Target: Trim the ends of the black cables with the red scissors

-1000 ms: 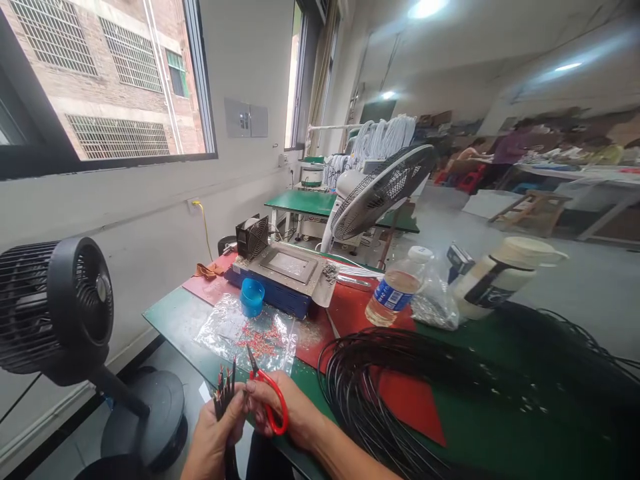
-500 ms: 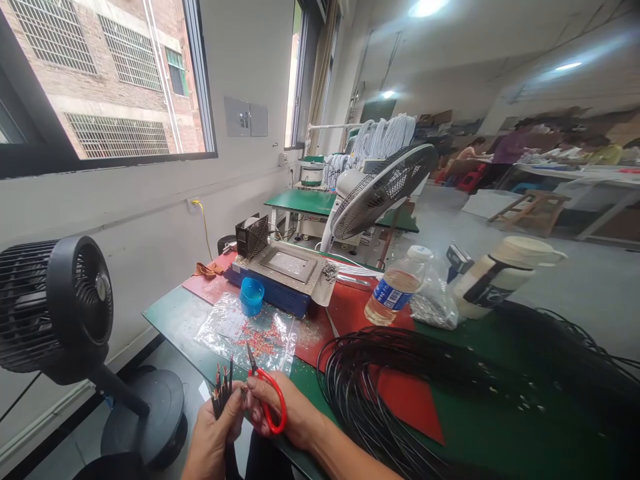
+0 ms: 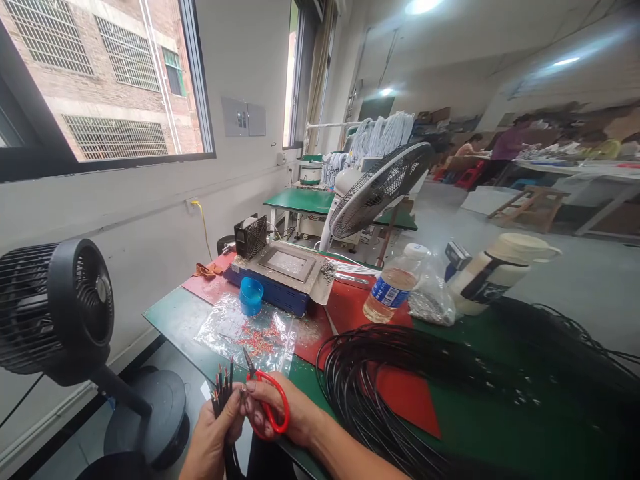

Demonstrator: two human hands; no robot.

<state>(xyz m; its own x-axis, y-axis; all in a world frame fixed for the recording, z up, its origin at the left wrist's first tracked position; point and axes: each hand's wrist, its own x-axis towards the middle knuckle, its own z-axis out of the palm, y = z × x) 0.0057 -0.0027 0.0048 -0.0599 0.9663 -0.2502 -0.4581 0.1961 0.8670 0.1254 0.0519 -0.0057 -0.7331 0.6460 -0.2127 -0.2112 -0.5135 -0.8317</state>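
At the bottom of the view my left hand [image 3: 213,437] grips a bundle of thin black cable ends [image 3: 223,390] that stick upward in front of the table edge. Right beside it my right hand [image 3: 287,413] holds red-handled scissors [image 3: 267,397], blades pointing up and left, close to the cable tips. A big coil of black cable [image 3: 400,393] lies on the green table [image 3: 173,317] just right of my hands.
A clear bag of small red parts [image 3: 253,337], a blue cup [image 3: 251,295], a blue-and-grey machine [image 3: 285,273], a water bottle [image 3: 390,293] and a white jug [image 3: 493,273] stand on the table. A black fan [image 3: 55,310] is at the left. People work in the far background.
My hands, the cable ends and the scissors sit almost where they were, shifted slightly down and left. The view has tilted a little.
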